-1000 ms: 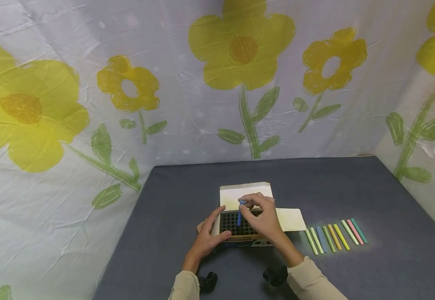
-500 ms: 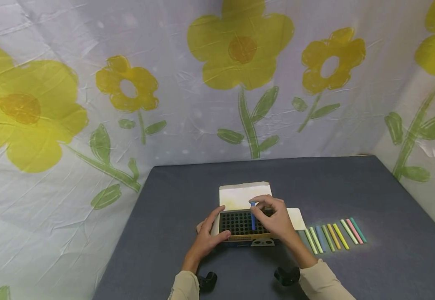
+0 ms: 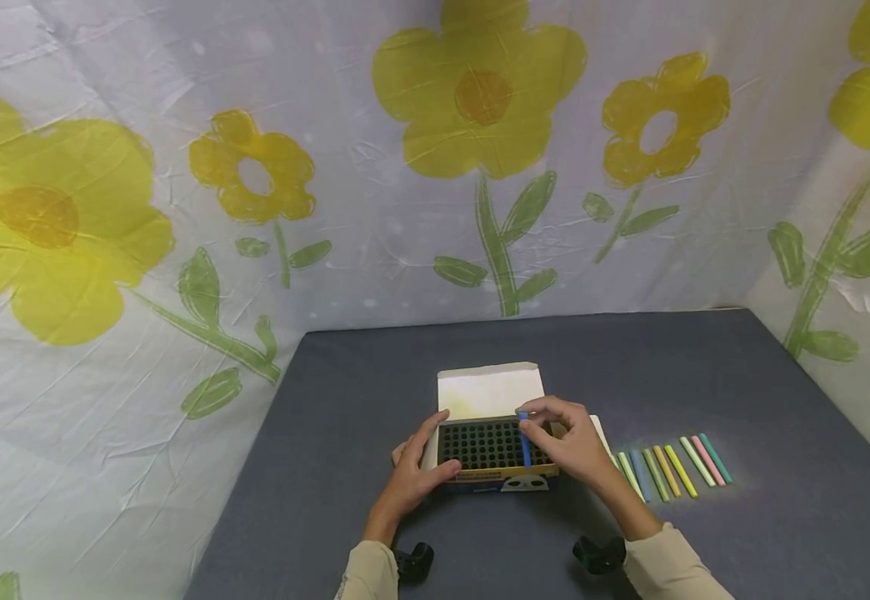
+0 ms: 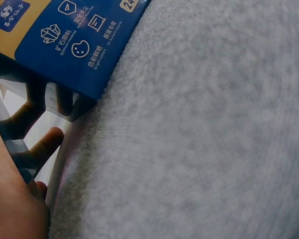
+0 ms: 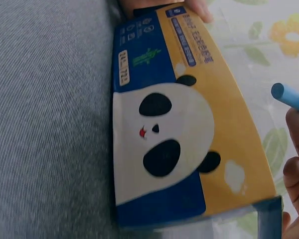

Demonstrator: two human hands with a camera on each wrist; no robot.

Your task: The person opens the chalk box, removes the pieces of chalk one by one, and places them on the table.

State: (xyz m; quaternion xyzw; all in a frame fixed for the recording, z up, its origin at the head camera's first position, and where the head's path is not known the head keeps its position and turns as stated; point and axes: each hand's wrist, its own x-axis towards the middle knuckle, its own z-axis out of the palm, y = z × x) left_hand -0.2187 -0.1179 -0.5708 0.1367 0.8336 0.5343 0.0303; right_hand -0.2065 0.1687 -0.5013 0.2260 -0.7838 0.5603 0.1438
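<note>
My right hand pinches a blue chalk stick upright over the right part of an opened chalk box. In the right wrist view, the tip of the blue chalk shows above the box, whose front bears a panda face. A black tray with rows of round holes fills the box. Around the box's left end lies my left hand, thumb at the front edge and fingers along the side. In the left wrist view, fingers show beside the box's blue side.
On the dark grey table, a row of coloured chalk sticks lies to the right. The box's white lid is folded back, and its right flap sticks out behind my right hand. A flowered cloth hangs behind.
My right hand has moved to the right across the tray with the blue chalk stick, from about the middle to near the right end. The left hand stays on the box.
</note>
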